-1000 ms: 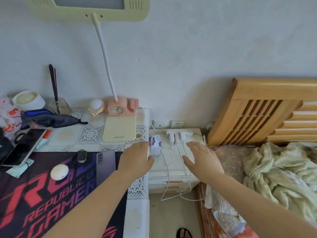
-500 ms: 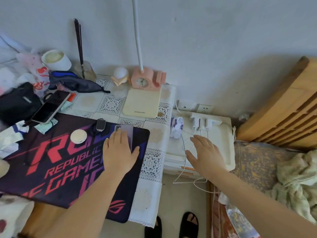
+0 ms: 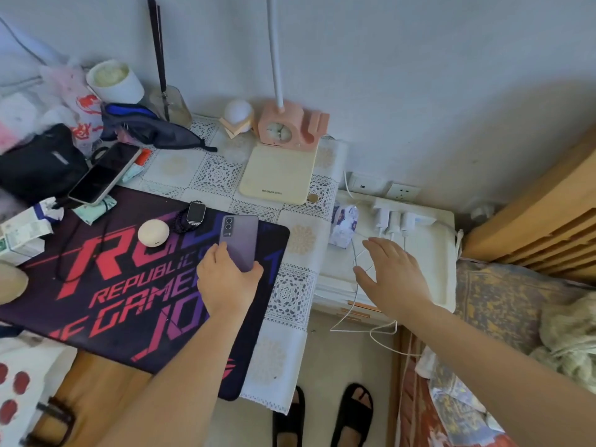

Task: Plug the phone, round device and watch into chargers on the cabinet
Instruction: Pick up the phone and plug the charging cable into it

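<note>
A purple phone [image 3: 239,237] lies face down on the dark gaming mat [image 3: 106,285]. My left hand [image 3: 225,279] grips its lower end, thumb on one side and fingers on the other. Left of it sit a dark smartwatch [image 3: 196,213] and a cream round device [image 3: 153,232]. On the white cabinet [image 3: 429,253] to the right, three white chargers [image 3: 394,221] sit in a power strip, their white cables [image 3: 358,304] trailing over the front edge. My right hand [image 3: 392,272] hovers over the cables, fingers spread, holding nothing.
A second phone [image 3: 103,174] lies screen up at the mat's upper left. A pink clock lamp with a cream base [image 3: 279,172] stands at the back. A small tissue pack [image 3: 343,225] rests on the cabinet's left edge. A wooden headboard [image 3: 545,214] and bedding flank the right.
My left hand slid from the table edge onto the mat and closed on the phone's lower end. My right hand stayed over the cabinet cables. The view tilted downward.
</note>
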A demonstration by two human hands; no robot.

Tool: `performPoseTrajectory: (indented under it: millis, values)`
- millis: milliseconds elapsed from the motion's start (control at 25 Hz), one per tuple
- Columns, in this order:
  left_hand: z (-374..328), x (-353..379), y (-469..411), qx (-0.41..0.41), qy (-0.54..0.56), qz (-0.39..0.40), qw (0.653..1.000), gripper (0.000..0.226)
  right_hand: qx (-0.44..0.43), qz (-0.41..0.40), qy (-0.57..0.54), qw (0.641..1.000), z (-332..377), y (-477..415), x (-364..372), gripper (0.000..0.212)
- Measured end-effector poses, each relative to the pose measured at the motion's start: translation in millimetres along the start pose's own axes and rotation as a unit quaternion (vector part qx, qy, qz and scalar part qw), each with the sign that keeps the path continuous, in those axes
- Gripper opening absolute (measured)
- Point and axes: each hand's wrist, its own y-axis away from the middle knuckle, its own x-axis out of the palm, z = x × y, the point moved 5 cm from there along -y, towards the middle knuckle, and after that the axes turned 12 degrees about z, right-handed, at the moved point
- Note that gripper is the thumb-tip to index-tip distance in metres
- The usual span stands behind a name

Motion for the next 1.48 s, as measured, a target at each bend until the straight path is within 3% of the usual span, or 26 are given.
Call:
performPoseTrajectory:
  millis: [200, 320, 400, 560, 640, 720, 880, 1080, 1200, 1480]
  values:
    - [-37.0, 0.5, 12.2, 0.013, 0.137, 0.005, 0.991, 0.045, 0.019, -0.004, -0.006, 1.0, -22.8, -1.4, -3.2, 0.057]
    - [-77.1, 12.3, 28.2, 0.015, 0.322, 0.067, 0.944, 0.044, 0.037, -0.007, -0.02, 0.999, -45.4, -0.8, -4.0, 0.057]
    - [-109.2, 26.5, 33.3, 0.028, 0.462, 0.147, 0.874, 0.038, 0.051, -0.005, -0.024, 0.998, -64.8, 0.1, -3.2, 0.057]
    - [-169.0, 72.6, 47.7, -0.005, 0.661, 0.395, 0.638, 0.043, 0.078, -0.006, -0.023, 0.997, -108.6, 3.0, -4.8, 0.058]
    - [-189.8, 102.6, 54.9, -0.033, 0.677, 0.46, 0.573, 0.043, 0.092, -0.007, -0.004, 0.996, -133.8, 4.4, -6.2, 0.057]
    - [-204.3, 134.1, 58.9, -0.057, 0.675, 0.489, 0.549, 0.049, 0.105, -0.009, 0.011, 0.994, -159.9, 4.8, -5.3, 0.056]
    - [-214.7, 182.6, 51.9, -0.067, 0.648, 0.497, 0.573, 0.053, 0.132, 0.009, 0.01, 0.991, -208.4, -1.9, 10.1, 0.055]
    - [-216.6, 228.6, 34.9, -0.067, 0.573, 0.483, 0.659, 0.052, 0.178, 0.037, -0.024, 0.983, -263.4, -31.5, 43.0, 0.05]
    - [-213.0, 250.1, 23.1, -0.092, 0.556, 0.458, 0.688, 0.05, 0.188, 0.026, -0.059, 0.98, -279.5, -54.1, 55.5, 0.049]
    - [-210.3, 287.5, 2.0, -0.116, 0.535, 0.458, 0.7, 0.044, 0.258, -0.045, -0.153, 0.953, -295.7, -102.0, 76.4, 0.059]
